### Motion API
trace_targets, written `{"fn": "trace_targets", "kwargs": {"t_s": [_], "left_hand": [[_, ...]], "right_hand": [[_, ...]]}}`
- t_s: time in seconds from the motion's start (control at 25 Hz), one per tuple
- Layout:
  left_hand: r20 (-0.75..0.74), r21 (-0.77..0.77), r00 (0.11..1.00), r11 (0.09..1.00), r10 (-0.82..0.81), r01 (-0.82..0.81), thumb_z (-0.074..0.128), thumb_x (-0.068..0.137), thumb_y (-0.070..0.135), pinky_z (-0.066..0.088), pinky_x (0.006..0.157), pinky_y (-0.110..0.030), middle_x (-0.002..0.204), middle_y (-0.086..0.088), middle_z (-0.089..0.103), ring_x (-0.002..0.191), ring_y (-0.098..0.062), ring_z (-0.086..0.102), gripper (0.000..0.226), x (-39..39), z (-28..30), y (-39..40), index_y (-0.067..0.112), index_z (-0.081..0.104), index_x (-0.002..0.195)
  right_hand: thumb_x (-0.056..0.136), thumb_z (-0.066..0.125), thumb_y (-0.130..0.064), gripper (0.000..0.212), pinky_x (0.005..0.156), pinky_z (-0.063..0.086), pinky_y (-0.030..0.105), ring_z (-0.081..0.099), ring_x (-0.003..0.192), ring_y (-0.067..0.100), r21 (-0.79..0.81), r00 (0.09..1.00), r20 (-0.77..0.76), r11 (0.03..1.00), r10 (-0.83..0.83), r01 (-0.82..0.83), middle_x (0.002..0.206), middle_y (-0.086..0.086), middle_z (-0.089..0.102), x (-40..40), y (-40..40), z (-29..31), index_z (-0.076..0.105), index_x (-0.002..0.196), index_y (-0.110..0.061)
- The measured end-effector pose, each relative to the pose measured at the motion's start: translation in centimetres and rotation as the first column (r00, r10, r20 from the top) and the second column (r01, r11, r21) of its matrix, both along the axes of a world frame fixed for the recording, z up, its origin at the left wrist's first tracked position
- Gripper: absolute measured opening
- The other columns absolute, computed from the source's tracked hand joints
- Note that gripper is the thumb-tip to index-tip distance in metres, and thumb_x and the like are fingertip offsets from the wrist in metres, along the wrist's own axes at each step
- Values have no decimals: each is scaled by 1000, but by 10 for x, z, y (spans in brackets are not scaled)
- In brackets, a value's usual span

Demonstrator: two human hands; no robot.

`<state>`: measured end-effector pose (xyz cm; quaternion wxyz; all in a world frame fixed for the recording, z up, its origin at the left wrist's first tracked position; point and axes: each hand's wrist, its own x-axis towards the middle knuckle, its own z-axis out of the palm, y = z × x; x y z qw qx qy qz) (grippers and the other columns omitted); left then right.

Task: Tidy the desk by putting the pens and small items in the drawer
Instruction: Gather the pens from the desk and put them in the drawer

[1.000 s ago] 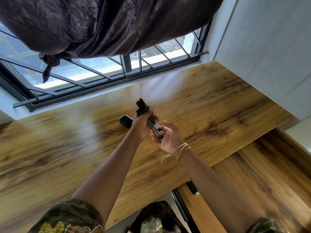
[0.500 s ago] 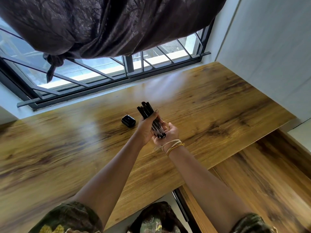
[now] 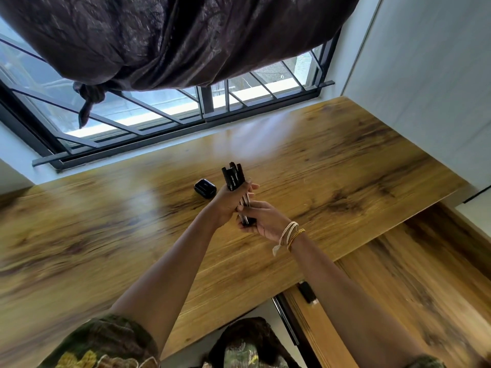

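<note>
A bundle of several black pens [image 3: 233, 177] stands nearly upright above the middle of the wooden desk [image 3: 106, 235]. My left hand [image 3: 228, 203] is wrapped around the middle of the bundle. My right hand [image 3: 263, 219], with string bracelets at the wrist, cups the lower ends of the pens from the right. A small black case [image 3: 205, 188] lies on the desk just left of my left hand, untouched. An open drawer [image 3: 425, 274] of the same wood sits at the lower right, with a small black item [image 3: 307, 292] near its front edge.
A barred window [image 3: 186, 112] runs along the far edge of the desk, with a dark knotted curtain [image 3: 172, 41] hanging above it. A white wall [image 3: 425, 75] closes the right side. My lap and patterned sleeves show at the bottom.
The pen bundle has been turned from slanted to nearly upright. My right hand slid lower and now cups the pens' bottom ends. The black case stays put.
</note>
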<state>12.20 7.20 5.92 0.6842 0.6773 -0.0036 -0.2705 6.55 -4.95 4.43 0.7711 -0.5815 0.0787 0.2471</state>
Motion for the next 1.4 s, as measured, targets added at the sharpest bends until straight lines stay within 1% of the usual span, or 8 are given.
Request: {"fn": "trace_targets", "kwargs": {"t_s": [0.16, 0.24, 0.32, 0.52, 0.68, 1.04, 1.24, 1.4], "left_hand": [[61, 16, 980, 982, -188, 188, 50, 99, 29, 58, 72, -28, 110, -6, 66, 91, -15, 66, 38, -9, 11, -4, -4, 60, 113], [98, 67, 955, 959, -280, 274, 52, 98, 30, 47, 40, -22, 110, -8, 68, 56, -11, 59, 41, -11, 9, -3, -9, 57, 109], [89, 93, 944, 946, -318, 310, 54, 97, 32, 39, 34, -22, 113, -6, 69, 42, -10, 46, 41, -12, 5, -1, -8, 56, 105], [-25, -31, 976, 976, -217, 216, 64, 91, 24, 48, 38, -26, 97, -10, 73, 51, -18, 57, 26, -24, 0, -2, 3, 62, 106], [-199, -285, 980, 958, -31, -27, 65, 87, 5, 55, 88, -42, 116, -20, 67, 103, -30, 66, 28, -32, -10, -6, 0, 61, 114], [-276, -211, 960, 971, 52, -113, 58, 89, -6, 60, 74, -42, 98, -18, 68, 85, -28, 70, 10, -87, -29, -41, -4, 63, 98], [-282, -316, 959, 946, -15, -78, 62, 84, -11, 56, 83, -52, 96, -25, 67, 85, -36, 69, 52, -124, -42, -58, 15, 50, 127], [-246, -242, 966, 970, -74, 13, 64, 84, -9, 54, 86, -57, 94, -24, 68, 82, -36, 69, 49, -158, -45, -74, 10, 55, 127]], "right_hand": [[92, 54, 0, 9, 74, 56, 29, 63, 74, 16, -71, 987, 155, 997, 50, -39, 81, 9, 62, 0, -6, -4, 61, 93, -6], [90, 55, 4, 11, 89, 53, 39, 63, 78, 19, -155, 976, 209, 988, 56, -24, 81, 10, 64, 1, -6, -8, 63, 91, -3], [91, 53, 5, 14, 98, 48, 45, 63, 80, 20, -180, 976, 209, 983, 66, -28, 81, 11, 64, -2, -7, -10, 63, 88, -4], [94, 48, 5, 15, 78, 54, 30, 61, 77, 18, -93, 984, 159, 994, 77, -62, 80, 10, 60, -16, -10, -11, 59, 92, -4], [93, 48, 5, 13, 75, 56, 29, 64, 76, 15, 45, 994, 47, 994, 99, -101, 84, 10, 59, -31, -23, -17, 58, 94, -4], [89, 58, -5, 15, 69, 57, 30, 64, 76, 19, 136, 975, -165, 982, 152, -130, 85, 10, 63, -92, -68, -31, 57, 104, -4], [89, 57, -2, 16, 67, 58, 29, 65, 72, 19, 166, 980, -181, 985, 81, -51, 84, 12, 63, -143, -86, -36, 56, 105, -2], [91, 54, 0, 15, 64, 59, 29, 67, 69, 19, 160, 979, -203, 986, -11, 44, 82, 12, 63, -187, -94, -39, 54, 106, -2]]}}
